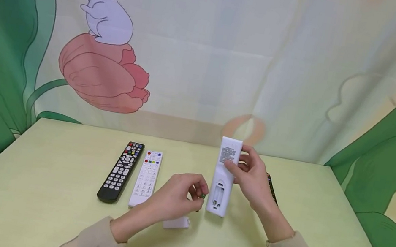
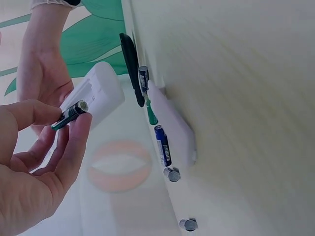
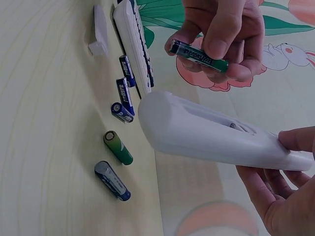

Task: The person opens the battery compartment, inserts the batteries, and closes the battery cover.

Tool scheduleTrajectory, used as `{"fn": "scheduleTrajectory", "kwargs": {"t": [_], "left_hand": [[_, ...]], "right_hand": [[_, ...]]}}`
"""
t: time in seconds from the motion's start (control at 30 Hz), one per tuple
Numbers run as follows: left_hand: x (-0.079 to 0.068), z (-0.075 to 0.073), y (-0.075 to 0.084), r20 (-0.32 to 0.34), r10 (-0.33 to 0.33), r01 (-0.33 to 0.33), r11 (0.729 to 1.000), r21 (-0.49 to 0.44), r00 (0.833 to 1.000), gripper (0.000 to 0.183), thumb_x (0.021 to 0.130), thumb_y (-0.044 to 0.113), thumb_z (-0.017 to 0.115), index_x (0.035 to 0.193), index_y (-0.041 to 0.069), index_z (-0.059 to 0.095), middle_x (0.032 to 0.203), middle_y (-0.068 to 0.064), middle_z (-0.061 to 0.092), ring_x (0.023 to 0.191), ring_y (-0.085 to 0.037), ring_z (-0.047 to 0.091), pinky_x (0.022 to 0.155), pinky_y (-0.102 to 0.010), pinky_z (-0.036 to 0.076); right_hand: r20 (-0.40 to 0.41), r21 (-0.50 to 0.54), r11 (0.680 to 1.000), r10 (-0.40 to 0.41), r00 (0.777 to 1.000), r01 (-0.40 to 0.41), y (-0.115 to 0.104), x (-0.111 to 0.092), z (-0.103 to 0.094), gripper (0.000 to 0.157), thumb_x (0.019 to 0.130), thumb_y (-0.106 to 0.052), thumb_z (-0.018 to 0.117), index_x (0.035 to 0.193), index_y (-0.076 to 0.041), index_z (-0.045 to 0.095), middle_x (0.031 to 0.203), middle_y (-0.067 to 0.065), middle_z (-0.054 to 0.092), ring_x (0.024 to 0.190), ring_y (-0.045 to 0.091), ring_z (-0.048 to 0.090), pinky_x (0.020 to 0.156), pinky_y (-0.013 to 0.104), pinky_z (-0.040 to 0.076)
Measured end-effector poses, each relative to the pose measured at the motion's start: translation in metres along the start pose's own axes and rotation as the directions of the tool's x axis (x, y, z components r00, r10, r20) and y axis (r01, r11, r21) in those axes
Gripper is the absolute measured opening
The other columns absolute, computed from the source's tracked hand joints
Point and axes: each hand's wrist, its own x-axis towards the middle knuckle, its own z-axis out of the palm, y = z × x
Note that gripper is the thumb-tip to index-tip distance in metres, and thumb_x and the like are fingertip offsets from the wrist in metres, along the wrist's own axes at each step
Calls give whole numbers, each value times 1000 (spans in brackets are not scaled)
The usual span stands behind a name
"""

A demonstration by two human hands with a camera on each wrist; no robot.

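Observation:
My right hand point(image 1: 252, 183) grips a white remote control point(image 1: 224, 170) around its upper part and holds it up off the table. The remote's back faces me, and its battery compartment point(image 1: 218, 195) is uncovered, with metal springs showing. Just left of the compartment, my left hand point(image 1: 181, 195) pinches a green and black battery point(image 3: 199, 56) between thumb and fingers. Under that wrist a small white battery cover point(image 1: 177, 223) lies on the table, partly hidden by the hand.
Left on the table lie a black remote point(image 1: 121, 172) and another white remote point(image 1: 147, 173), buttons up. A dark remote point(image 1: 272, 188) is partly hidden behind the right arm. Several loose batteries, including a green battery point(image 3: 118, 147) and a blue battery point(image 3: 125, 96), lie on the table point(image 1: 318, 244).

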Motion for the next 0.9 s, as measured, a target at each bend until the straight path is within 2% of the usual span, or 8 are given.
{"fn": "scheduleTrajectory", "kwargs": {"t": [0.17, 0.37, 0.53, 0.9], "left_hand": [[0, -3, 1, -23, 8, -8, 1000, 16, 1000, 15, 84, -7, 68, 95, 4, 67, 88, 3, 66, 76, -11, 63, 69, -27, 56], [3, -5, 4, -34, 12, -11, 1000, 13, 999, 16, 83, -7, 68, 94, 5, 68, 86, 4, 65, 73, -11, 63, 66, -27, 56], [7, -6, 6, -48, 30, -30, 1000, -5, 998, 15, 85, -7, 69, 95, 4, 68, 88, 2, 65, 74, -11, 63, 67, -27, 57], [5, -2, 6, -51, 49, -51, 998, -35, 998, 15, 86, -7, 69, 96, 4, 67, 91, -1, 66, 77, -12, 65, 69, -27, 58]], "right_hand": [[-10, 12, 1000, 16, 1000, -16, -3, -1, 3, 49, 98, -7, 70, 141, -7, 48, 119, 20, 64, 93, 26, 69, 71, 42, 62], [-16, 2, 1000, 20, 1000, -20, -6, -2, 1, 50, 98, -8, 69, 143, -7, 46, 120, 19, 63, 91, 25, 69, 69, 45, 62], [-6, 20, 1000, 6, 1000, -6, -7, -1, 1, 50, 98, -9, 70, 142, -7, 46, 121, 19, 63, 91, 25, 69, 67, 42, 62], [2, 38, 999, 21, 1000, -21, -6, -4, 5, 49, 98, -8, 70, 141, -6, 48, 119, 19, 64, 91, 24, 70, 66, 42, 62]]}}
